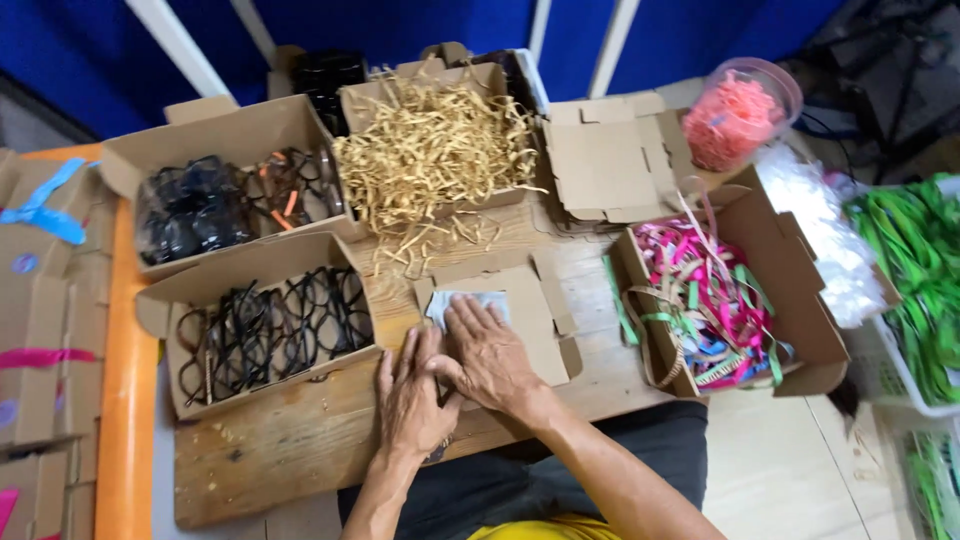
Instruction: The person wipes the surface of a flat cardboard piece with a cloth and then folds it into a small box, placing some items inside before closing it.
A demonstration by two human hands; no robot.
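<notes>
Cardboard everywhere on this bench. Person has a flat unfolded box blank laid on the wooden table and looks to be at the pressing-down stage: right hand is spread open, palm flat on a small white cloth lying on the blank's left part, directly under the fingers. Left hand is also open, flat, touching the blank's left edge, thumb overlapping the right hand. Next move probably needs the flaps folded up.
</notes>
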